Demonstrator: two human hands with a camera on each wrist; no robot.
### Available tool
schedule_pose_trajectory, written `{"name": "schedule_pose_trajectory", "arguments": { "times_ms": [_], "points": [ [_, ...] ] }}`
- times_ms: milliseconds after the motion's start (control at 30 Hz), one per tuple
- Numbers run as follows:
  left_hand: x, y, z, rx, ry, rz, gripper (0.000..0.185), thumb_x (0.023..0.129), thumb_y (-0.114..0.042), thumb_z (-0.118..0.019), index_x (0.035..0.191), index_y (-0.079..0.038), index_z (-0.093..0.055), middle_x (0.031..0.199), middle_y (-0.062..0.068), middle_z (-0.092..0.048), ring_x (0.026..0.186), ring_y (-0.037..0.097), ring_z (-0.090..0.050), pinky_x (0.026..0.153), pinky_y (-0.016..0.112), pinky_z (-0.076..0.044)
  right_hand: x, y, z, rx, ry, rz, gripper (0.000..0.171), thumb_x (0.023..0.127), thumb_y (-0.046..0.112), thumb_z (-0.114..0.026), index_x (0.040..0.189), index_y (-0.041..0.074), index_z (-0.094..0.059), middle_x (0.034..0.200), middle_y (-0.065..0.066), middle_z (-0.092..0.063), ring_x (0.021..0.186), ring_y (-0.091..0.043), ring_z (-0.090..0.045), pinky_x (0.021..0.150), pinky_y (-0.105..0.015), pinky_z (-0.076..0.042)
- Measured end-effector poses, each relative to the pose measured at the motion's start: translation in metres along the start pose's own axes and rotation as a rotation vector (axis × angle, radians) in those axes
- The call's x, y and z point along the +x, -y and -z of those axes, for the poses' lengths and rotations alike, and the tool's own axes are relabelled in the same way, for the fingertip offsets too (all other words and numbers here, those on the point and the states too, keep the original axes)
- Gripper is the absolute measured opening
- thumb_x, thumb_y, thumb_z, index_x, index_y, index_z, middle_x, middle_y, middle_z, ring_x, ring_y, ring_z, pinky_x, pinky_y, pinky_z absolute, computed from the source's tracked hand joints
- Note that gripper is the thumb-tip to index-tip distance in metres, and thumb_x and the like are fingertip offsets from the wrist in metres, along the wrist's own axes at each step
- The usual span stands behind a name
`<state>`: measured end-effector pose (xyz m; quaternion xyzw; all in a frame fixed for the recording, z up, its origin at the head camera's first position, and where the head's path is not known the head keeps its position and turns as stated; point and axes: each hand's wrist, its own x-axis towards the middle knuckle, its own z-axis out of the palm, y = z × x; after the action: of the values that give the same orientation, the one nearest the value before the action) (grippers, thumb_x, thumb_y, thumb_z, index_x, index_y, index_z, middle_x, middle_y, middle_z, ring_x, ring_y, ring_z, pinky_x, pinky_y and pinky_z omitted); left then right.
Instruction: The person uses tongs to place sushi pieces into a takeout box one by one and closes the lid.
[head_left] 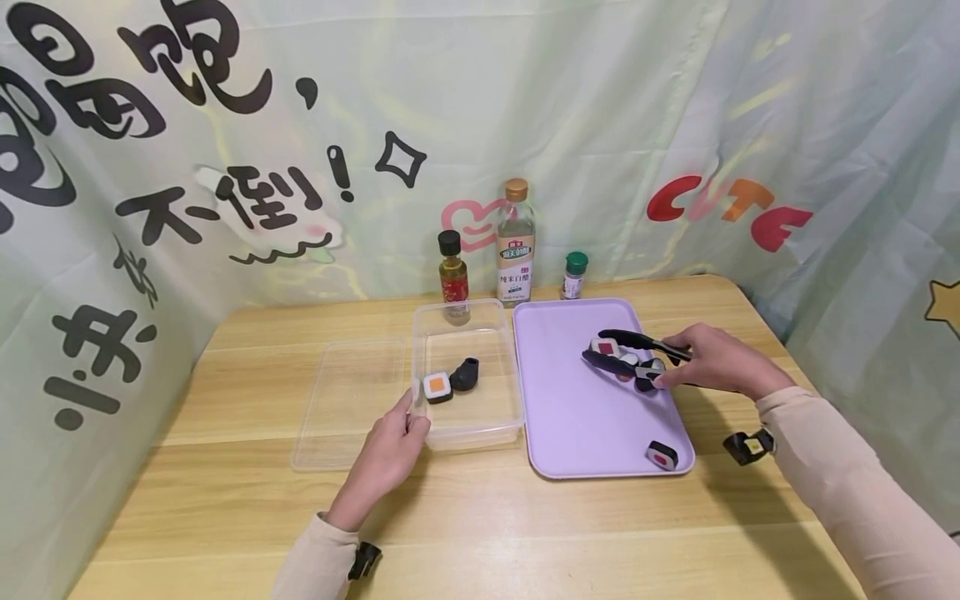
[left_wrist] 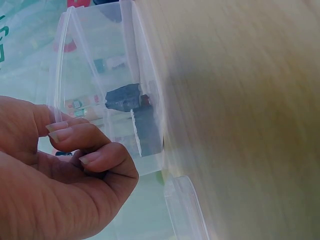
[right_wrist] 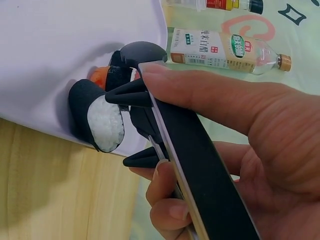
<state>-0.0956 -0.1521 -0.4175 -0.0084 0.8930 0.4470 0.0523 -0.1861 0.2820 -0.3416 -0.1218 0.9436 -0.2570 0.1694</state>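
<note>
My left hand grips the near left rim of a clear plastic container. Inside lie a square sushi roll with an orange centre and a black cone-shaped piece. Over the lilac tray, my right hand holds black-tipped tongs. Between the tong tips is a sushi roll with a dark red centre; whether it is lifted I cannot tell. Beside the tongs lie a rice-filled black roll and an orange-topped piece, partly hidden. Another sushi roll sits at the tray's near right corner.
A clear lid lies flat left of the container. Behind stand a sauce bottle with a black cap, a taller vinegar bottle and a small green-capped jar. A printed curtain hangs behind the wooden table.
</note>
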Motion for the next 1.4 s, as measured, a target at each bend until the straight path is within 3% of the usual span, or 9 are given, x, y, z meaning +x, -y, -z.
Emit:
{"name": "schedule_pose_trajectory", "arguments": {
  "times_ms": [467,733,800,933,1000,1100,1200,1333,1400],
  "points": [
    [0.000,0.000,0.000,-0.003,0.010,0.006,0.064,0.098,-0.014,-0.043,0.156,0.007,-0.027,0.059,-0.004,-0.036,0.048,0.011,-0.029,0.043,0.022,-0.024,-0.002,0.005,0.005,-0.007,-0.007,0.000,0.077,0.078,0.027,-0.086,0.131,-0.020,-0.056,0.095,-0.013,-0.061,0.073,-0.021,-0.046,0.063,-0.033,-0.037],
    [0.001,0.000,0.000,-0.001,0.011,0.003,0.066,0.097,-0.016,-0.043,0.156,0.008,-0.027,0.058,-0.004,-0.036,0.048,0.011,-0.029,0.043,0.022,-0.024,-0.001,0.016,0.010,-0.018,-0.025,0.025,0.075,0.077,0.026,-0.086,0.131,-0.018,-0.057,0.078,-0.005,-0.049,0.065,-0.019,-0.036,0.059,-0.033,-0.033],
    [0.001,0.000,0.000,-0.005,0.012,0.006,0.066,0.097,-0.016,-0.043,0.156,0.008,-0.027,0.058,-0.004,-0.036,0.048,0.011,-0.029,0.043,0.022,-0.024,-0.002,0.019,0.012,-0.036,-0.037,0.040,0.075,0.077,0.027,-0.086,0.131,-0.018,-0.058,0.082,-0.011,-0.056,0.066,-0.019,-0.037,0.060,-0.033,-0.034],
    [0.000,-0.001,-0.001,-0.008,0.012,0.009,0.066,0.097,-0.016,-0.043,0.156,0.008,-0.027,0.058,-0.004,-0.036,0.048,0.011,-0.029,0.043,0.022,-0.023,-0.003,0.027,0.015,-0.063,-0.047,0.066,0.076,0.079,0.030,-0.086,0.131,-0.017,-0.058,0.118,-0.031,-0.064,0.070,-0.022,-0.042,0.065,-0.036,-0.038],
    [0.000,-0.001,-0.001,-0.009,0.012,0.009,0.066,0.097,-0.016,-0.043,0.156,0.008,-0.026,0.058,-0.004,-0.036,0.048,0.011,-0.029,0.043,0.022,-0.023,-0.003,0.033,0.016,-0.066,-0.043,0.073,0.075,0.079,0.030,-0.085,0.131,-0.016,-0.058,0.127,-0.032,-0.061,0.076,-0.026,-0.051,0.069,-0.038,-0.042],
    [0.000,0.000,-0.001,-0.008,0.012,0.009,0.066,0.097,-0.016,-0.042,0.156,0.007,-0.026,0.058,-0.004,-0.036,0.048,0.011,-0.029,0.043,0.022,-0.024,-0.003,0.044,0.017,-0.075,-0.037,0.084,0.074,0.080,0.029,-0.085,0.133,-0.015,-0.058,0.133,-0.032,-0.058,0.102,-0.037,-0.060,0.080,-0.045,-0.049],
    [0.000,0.000,0.000,-0.007,0.011,0.011,0.065,0.098,-0.015,-0.042,0.157,0.006,-0.026,0.058,-0.004,-0.036,0.048,0.011,-0.029,0.043,0.022,-0.024,-0.002,0.056,0.019,-0.091,-0.037,0.097,0.074,0.081,0.029,-0.085,0.134,-0.015,-0.057,0.136,-0.032,-0.055,0.125,-0.046,-0.052,0.092,-0.055,-0.048],
    [0.000,0.000,0.000,-0.006,0.005,0.012,0.064,0.098,-0.015,-0.043,0.157,0.006,-0.026,0.058,-0.004,-0.036,0.047,0.011,-0.028,0.042,0.022,-0.023,0.003,0.071,0.023,-0.103,-0.030,0.124,0.073,0.081,0.028,-0.085,0.134,-0.014,-0.057,0.137,-0.031,-0.055,0.096,-0.035,-0.059,0.076,-0.044,-0.049],
    [0.001,0.000,0.000,-0.004,0.003,0.011,0.064,0.098,-0.015,-0.043,0.157,0.006,-0.027,0.058,-0.004,-0.036,0.047,0.010,-0.028,0.042,0.023,-0.024,0.006,0.079,0.024,-0.102,-0.019,0.133,0.073,0.081,0.029,-0.085,0.134,-0.013,-0.058,0.138,-0.031,-0.054,0.079,-0.026,-0.053,0.068,-0.039,-0.044]
  ]
}}
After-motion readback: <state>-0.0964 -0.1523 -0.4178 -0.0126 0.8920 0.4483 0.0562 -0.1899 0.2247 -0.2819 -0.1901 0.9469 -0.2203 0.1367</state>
